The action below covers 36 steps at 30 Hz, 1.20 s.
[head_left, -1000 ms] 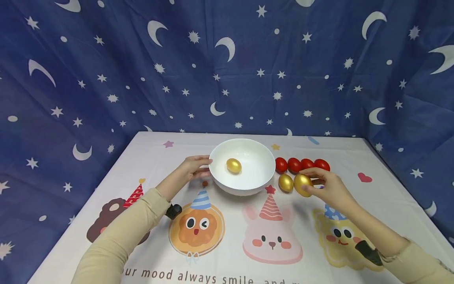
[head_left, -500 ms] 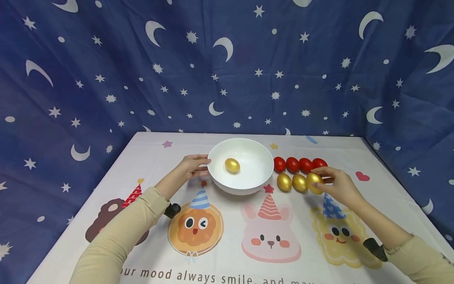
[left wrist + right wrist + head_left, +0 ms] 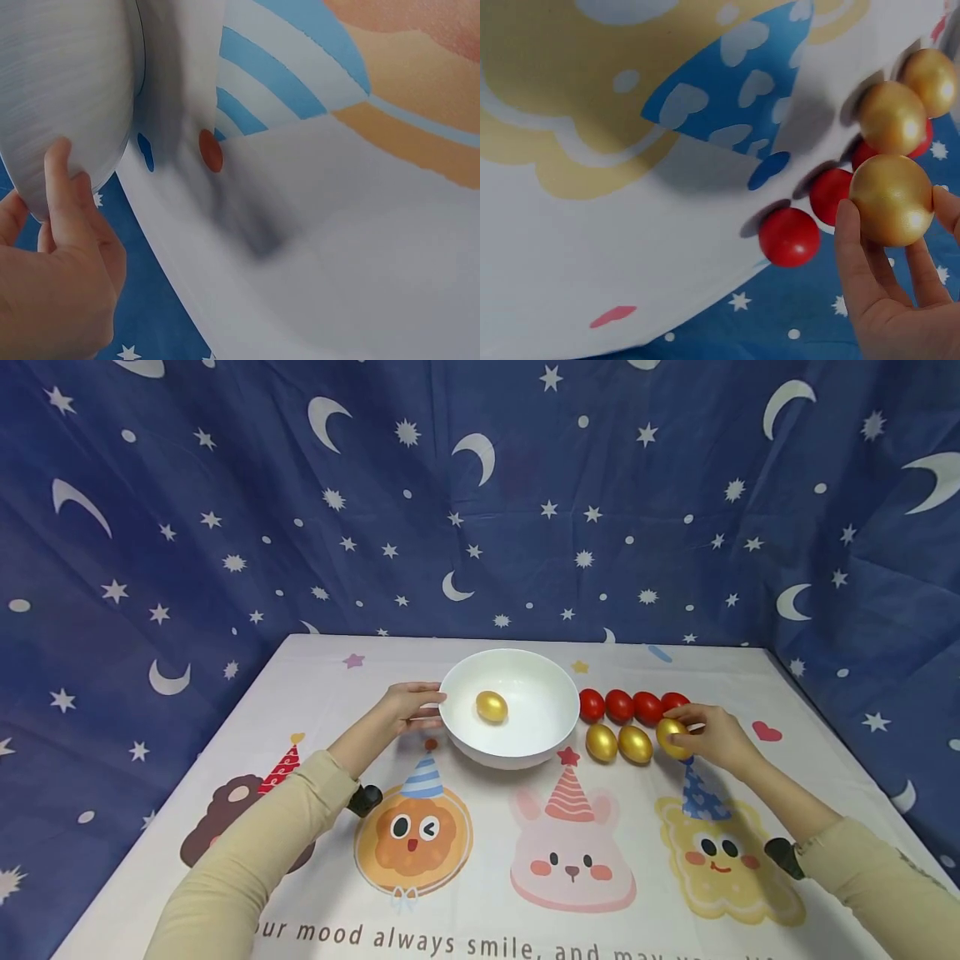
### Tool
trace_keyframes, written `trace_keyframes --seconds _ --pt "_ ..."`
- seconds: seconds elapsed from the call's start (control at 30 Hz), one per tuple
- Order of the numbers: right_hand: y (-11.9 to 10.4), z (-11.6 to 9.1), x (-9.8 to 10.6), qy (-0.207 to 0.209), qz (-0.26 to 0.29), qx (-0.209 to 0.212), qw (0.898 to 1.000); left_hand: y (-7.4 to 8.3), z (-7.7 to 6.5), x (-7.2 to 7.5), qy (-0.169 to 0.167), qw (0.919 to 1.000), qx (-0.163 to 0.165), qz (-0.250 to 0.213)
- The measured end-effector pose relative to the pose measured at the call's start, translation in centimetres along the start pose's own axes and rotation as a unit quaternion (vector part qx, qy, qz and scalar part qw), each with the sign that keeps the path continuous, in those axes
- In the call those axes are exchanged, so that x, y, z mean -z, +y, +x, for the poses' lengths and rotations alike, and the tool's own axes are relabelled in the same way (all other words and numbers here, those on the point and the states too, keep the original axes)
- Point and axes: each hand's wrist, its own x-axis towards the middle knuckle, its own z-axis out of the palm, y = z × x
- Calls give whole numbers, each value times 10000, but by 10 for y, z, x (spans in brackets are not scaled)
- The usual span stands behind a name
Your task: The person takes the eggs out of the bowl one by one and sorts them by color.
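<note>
My left hand [image 3: 411, 707] holds the white bowl [image 3: 510, 752] by its left side, thumb near the rim and fingers against the outer wall. A single gold egg [image 3: 492, 707] lies inside the bowl. To the right, my right hand [image 3: 712, 737] pinches another gold egg [image 3: 891, 200] between thumb and fingertips, at the right end of a short row. Two more gold eggs, one nearer the bowl [image 3: 602, 743] and one beside it [image 3: 635, 745], rest on the table. Just behind them runs a row of several red eggs [image 3: 619, 706]; the rightmost is partly hidden by my right hand.
A white tablecloth [image 3: 450, 902] printed with cartoon figures and lettering covers the table. At its far edge hangs a dark blue curtain [image 3: 525, 568] with moons and stars, which also borders both sides.
My right hand has moved right and slightly back with its gold egg, and a second gold egg now shows between it and the one nearest the bowl. The left hand and bowl stay put.
</note>
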Motion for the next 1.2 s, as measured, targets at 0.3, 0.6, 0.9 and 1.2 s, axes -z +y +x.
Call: trace_keyframes --seconds 0.3,0.6,0.9,1.2 --pt "4 10 -3 -312 -67 -243 9992 -3 3 1 -40 9999 24 90" --pt "8 16 -8 -468 -324 -155 9983 -4 7 2 -42 9998 200 9" --pt "10 19 -10 -670 -461 -198 9965 -6 7 -1 -35 9998 180 -64" --pt "12 23 -11 -891 -465 -349 9943 -6 7 1 -62 9998 175 -60"
